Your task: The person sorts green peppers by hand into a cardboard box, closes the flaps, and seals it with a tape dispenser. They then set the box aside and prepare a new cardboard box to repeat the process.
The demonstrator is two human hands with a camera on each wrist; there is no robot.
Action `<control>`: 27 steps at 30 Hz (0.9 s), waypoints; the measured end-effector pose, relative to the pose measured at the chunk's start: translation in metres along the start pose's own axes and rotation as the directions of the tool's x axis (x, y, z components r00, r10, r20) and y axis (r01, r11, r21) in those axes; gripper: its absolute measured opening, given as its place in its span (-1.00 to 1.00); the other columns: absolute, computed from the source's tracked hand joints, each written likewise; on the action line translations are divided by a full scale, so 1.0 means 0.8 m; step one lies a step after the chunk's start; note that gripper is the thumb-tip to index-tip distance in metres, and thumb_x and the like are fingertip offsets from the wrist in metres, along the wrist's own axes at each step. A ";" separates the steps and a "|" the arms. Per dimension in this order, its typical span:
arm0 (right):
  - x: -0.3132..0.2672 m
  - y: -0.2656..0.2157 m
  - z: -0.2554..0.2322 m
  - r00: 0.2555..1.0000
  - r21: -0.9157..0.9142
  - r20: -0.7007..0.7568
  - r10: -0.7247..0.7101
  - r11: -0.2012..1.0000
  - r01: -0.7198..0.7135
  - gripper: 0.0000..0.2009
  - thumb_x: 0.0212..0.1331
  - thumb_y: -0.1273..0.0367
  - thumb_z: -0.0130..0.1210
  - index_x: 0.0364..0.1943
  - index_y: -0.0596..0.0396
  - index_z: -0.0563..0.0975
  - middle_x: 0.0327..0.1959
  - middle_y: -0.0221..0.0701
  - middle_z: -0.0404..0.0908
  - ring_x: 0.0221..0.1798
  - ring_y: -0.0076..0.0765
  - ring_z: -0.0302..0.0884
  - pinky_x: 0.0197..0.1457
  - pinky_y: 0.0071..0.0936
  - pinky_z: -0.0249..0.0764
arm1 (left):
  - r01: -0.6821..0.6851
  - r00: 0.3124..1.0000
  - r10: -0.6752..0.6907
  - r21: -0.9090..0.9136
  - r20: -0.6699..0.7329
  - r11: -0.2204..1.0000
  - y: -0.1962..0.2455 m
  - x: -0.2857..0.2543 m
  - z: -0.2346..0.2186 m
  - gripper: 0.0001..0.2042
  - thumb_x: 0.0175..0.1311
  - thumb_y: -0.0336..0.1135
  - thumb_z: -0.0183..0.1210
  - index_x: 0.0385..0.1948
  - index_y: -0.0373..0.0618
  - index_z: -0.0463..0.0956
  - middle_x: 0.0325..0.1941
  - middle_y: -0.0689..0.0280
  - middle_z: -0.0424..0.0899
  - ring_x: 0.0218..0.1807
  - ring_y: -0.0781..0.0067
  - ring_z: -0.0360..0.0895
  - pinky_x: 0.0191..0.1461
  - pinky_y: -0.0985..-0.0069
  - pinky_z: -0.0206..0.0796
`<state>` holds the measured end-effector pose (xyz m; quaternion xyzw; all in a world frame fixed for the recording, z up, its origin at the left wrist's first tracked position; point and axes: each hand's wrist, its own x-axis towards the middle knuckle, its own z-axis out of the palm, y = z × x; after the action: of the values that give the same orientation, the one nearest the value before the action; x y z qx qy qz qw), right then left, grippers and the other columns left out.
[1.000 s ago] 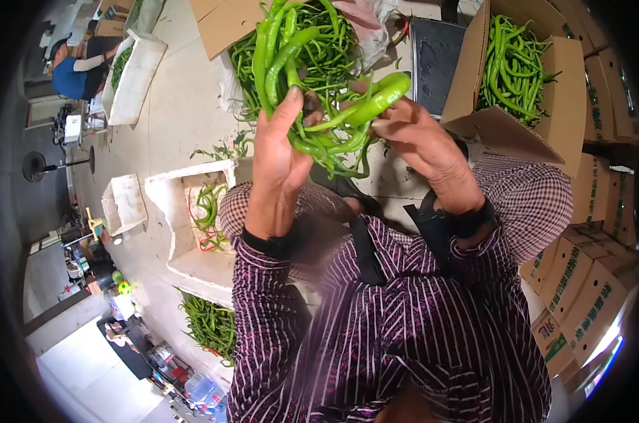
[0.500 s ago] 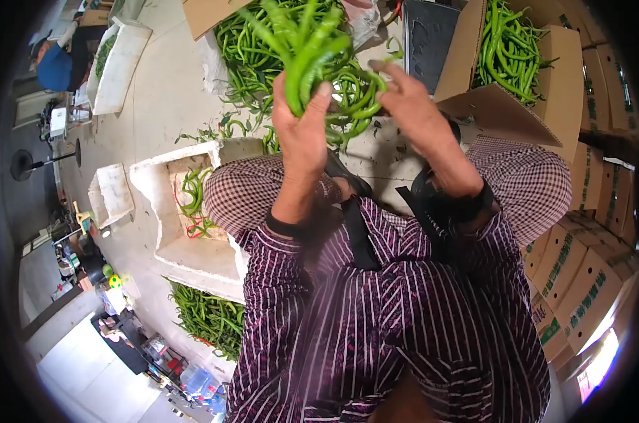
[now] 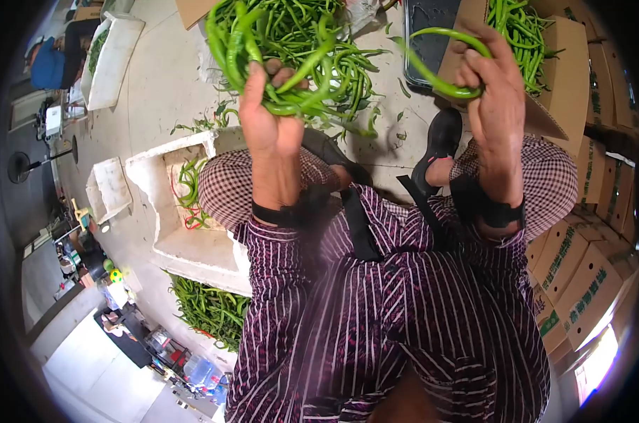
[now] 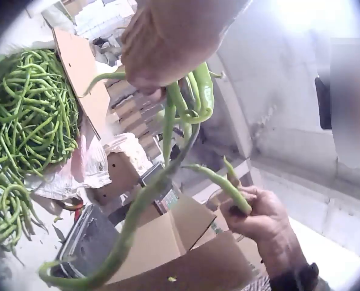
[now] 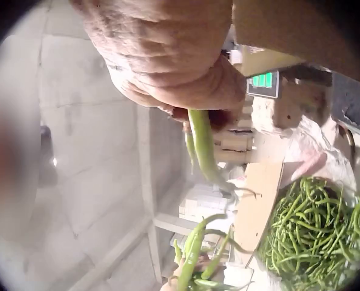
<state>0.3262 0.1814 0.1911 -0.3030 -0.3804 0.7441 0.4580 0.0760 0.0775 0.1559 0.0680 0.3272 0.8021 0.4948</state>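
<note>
My left hand (image 3: 270, 130) grips a bunch of long green chili peppers (image 3: 236, 55), their ends sticking out past the thumb on several sides. Close below that hand in the left wrist view, a bent pepper (image 4: 128, 233) hangs down. Off to the right, my right hand (image 3: 499, 102) pinches long green chili peppers (image 3: 455, 90) whose curved ends point left; a pepper (image 5: 203, 142) shows under its fingers in the right wrist view. The right hand overlaps the near edge of an open cardboard box (image 3: 566, 92) with green peppers (image 3: 520, 39) inside.
A large heap of green peppers (image 3: 355, 70) lies on the floor ahead, beside a black flat platform (image 3: 432, 42). A white foam box (image 3: 193, 250) holds a few peppers at the left, with another pepper pile (image 3: 210, 310) behind it. Stacked cartons (image 3: 587, 289) line the right side.
Both hands were together at the bunch. The right hand has moved away to the right with peppers in its fingers, while the left has shifted left, still holding the bunch.
</note>
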 end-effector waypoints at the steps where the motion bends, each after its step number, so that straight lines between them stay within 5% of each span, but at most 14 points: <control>1: -0.007 -0.005 0.005 0.989 -0.285 -0.126 -0.077 0.958 0.039 -0.63 0.16 0.56 -0.15 0.07 0.22 0.47 -0.19 -0.32 0.49 -0.42 -0.70 0.27 -0.19 -0.64 0.38 | 0.005 1.000 -0.004 -0.054 0.024 0.999 0.007 0.000 0.000 -0.79 0.39 -0.28 0.06 -0.05 -0.11 0.36 -0.27 0.32 0.48 -0.33 0.51 0.39 -0.16 0.38 0.34; 3: -0.011 -0.003 0.003 0.968 -0.683 -0.190 -0.163 0.730 -0.011 -0.61 0.17 0.52 -0.14 0.09 0.09 0.49 -0.12 -0.36 0.52 -0.31 -0.65 0.37 -0.12 -0.63 0.41 | 0.000 1.000 0.002 -0.137 0.015 0.991 0.013 -0.002 0.004 -0.81 0.40 -0.33 0.04 -0.05 -0.16 0.35 -0.28 0.30 0.44 -0.33 0.52 0.34 -0.13 0.39 0.29; 4: -0.009 0.013 -0.005 0.968 -0.685 -0.192 -0.164 0.729 -0.012 -0.61 0.17 0.52 -0.14 0.09 0.09 0.49 -0.12 -0.36 0.52 -0.31 -0.65 0.37 -0.12 -0.63 0.41 | 0.004 1.000 -0.001 -0.139 0.016 0.990 0.013 -0.004 0.006 -0.81 0.40 -0.33 0.04 -0.05 -0.16 0.35 -0.28 0.30 0.44 -0.33 0.52 0.34 -0.13 0.39 0.29; 6: -0.002 0.056 -0.025 0.995 -0.663 0.024 0.101 0.746 -0.060 -0.57 0.09 0.38 0.12 0.13 -0.01 0.51 -0.10 -0.47 0.50 -0.31 -0.66 0.30 -0.18 -0.73 0.33 | 0.072 0.994 -0.051 -0.226 0.098 0.971 0.013 -0.006 0.009 -0.82 0.39 -0.35 0.05 -0.08 -0.16 0.36 -0.29 0.29 0.43 -0.33 0.52 0.33 -0.14 0.41 0.29; 8: -0.012 0.080 0.002 0.933 -0.722 0.154 0.326 0.682 -0.119 -0.48 -0.02 0.38 0.24 0.15 -0.03 0.50 -0.04 -0.42 0.48 -0.23 -0.52 0.37 -0.07 -0.58 0.40 | 0.072 0.996 -0.059 -0.232 0.063 0.970 0.013 -0.006 0.013 -0.84 0.38 -0.36 0.06 -0.10 -0.15 0.37 -0.29 0.29 0.42 -0.34 0.51 0.32 -0.14 0.44 0.28; 11: -0.024 0.162 0.026 0.924 -0.675 0.251 0.289 0.736 -0.046 -0.46 -0.08 0.43 0.28 0.13 0.00 0.51 0.04 -0.40 0.44 -0.18 -0.47 0.39 -0.01 -0.47 0.41 | 0.072 0.997 -0.059 -0.259 0.059 0.963 0.010 -0.007 0.014 -0.84 0.38 -0.35 0.06 -0.11 -0.18 0.38 -0.28 0.28 0.42 -0.34 0.51 0.32 -0.15 0.48 0.27; 13: -0.018 0.212 0.034 0.924 -0.729 0.381 0.028 0.624 0.281 -0.50 -0.06 0.46 0.27 0.10 0.06 0.52 0.02 -0.40 0.50 -0.13 -0.45 0.39 0.04 -0.41 0.40 | 0.115 0.993 -0.110 -0.215 0.034 0.970 0.007 -0.006 0.017 -0.82 0.40 -0.28 0.05 -0.08 -0.11 0.42 -0.32 0.34 0.47 -0.35 0.51 0.37 -0.15 0.39 0.32; 16: -0.015 0.238 0.033 0.890 -0.694 0.449 0.083 0.660 0.289 -0.46 -0.05 0.34 0.32 0.11 0.11 0.49 -0.05 -0.17 0.56 -0.08 -0.11 0.52 0.11 -0.33 0.42 | 0.112 0.994 -0.106 -0.297 0.037 0.948 0.015 0.000 0.012 -0.83 0.40 -0.30 0.05 -0.09 -0.13 0.43 -0.32 0.34 0.48 -0.35 0.50 0.39 -0.16 0.39 0.33; 17: -0.016 0.241 0.032 0.908 -0.632 0.342 0.242 0.775 0.031 -0.57 0.09 0.29 0.24 0.07 0.12 0.52 -0.20 -0.31 0.60 -0.15 -0.31 0.51 -0.04 -0.41 0.42 | 0.102 0.995 -0.090 -0.295 0.053 0.950 0.020 0.003 0.007 -0.84 0.41 -0.30 0.04 -0.10 -0.12 0.44 -0.31 0.33 0.50 -0.33 0.47 0.42 -0.16 0.38 0.34; 18: -0.020 0.238 0.021 0.905 -0.635 0.343 0.252 0.772 0.025 -0.57 0.09 0.29 0.24 0.07 0.12 0.52 -0.20 -0.31 0.60 -0.15 -0.31 0.51 -0.04 -0.41 0.42 | 0.098 0.995 -0.089 -0.299 0.043 0.949 0.020 0.002 0.002 -0.84 0.41 -0.30 0.04 -0.10 -0.12 0.44 -0.31 0.33 0.50 -0.33 0.47 0.42 -0.16 0.38 0.34; 20: -0.021 0.170 0.019 0.788 -0.260 0.287 0.544 0.836 -0.483 -0.65 0.24 0.22 0.13 0.03 0.08 0.55 -0.27 -0.46 0.59 -0.24 -0.56 0.44 -0.23 -0.57 0.32 | -0.119 0.989 0.111 -0.071 -0.102 0.990 0.017 0.001 0.012 -0.84 0.40 -0.33 0.03 -0.15 -0.23 0.41 -0.30 0.23 0.48 -0.28 0.40 0.40 -0.10 0.37 0.37; 22: -0.021 0.124 -0.001 0.790 -0.256 0.336 0.513 0.857 -0.447 -0.64 0.34 0.14 0.01 0.03 0.07 0.55 -0.29 -0.55 0.57 -0.29 -0.72 0.35 -0.32 -0.73 0.16 | -0.100 0.995 0.102 -0.125 0.009 0.987 0.022 0.010 -0.012 -0.83 0.41 -0.30 0.02 -0.14 -0.20 0.42 -0.28 0.24 0.52 -0.27 0.32 0.43 -0.05 0.26 0.37; 24: -0.032 0.057 0.011 0.822 -0.377 0.325 0.468 0.861 -0.341 -0.61 0.35 0.12 -0.02 0.06 0.10 0.52 -0.31 -0.53 0.57 -0.29 -0.72 0.36 -0.33 -0.74 0.17 | -0.131 0.991 0.128 -0.064 -0.048 0.989 0.023 0.010 -0.009 -0.82 0.41 -0.29 0.02 -0.14 -0.19 0.43 -0.25 0.23 0.54 -0.24 0.28 0.45 -0.04 0.23 0.37; 27: -0.043 0.009 0.015 0.905 -0.162 0.187 0.383 0.920 -0.356 -0.58 0.38 0.12 -0.05 0.06 0.20 0.50 -0.32 -0.52 0.55 -0.22 -0.65 0.41 -0.13 -0.62 0.36 | -0.154 0.984 0.153 -0.004 -0.089 0.988 0.013 0.009 -0.004 -0.84 0.40 -0.31 0.04 -0.14 -0.18 0.45 -0.29 0.29 0.54 -0.26 0.37 0.46 -0.13 0.36 0.37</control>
<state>0.3268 0.1445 0.1951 -0.3154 -0.4087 0.8207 0.2448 0.0633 0.0790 0.1583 0.0547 0.3385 0.8418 0.4168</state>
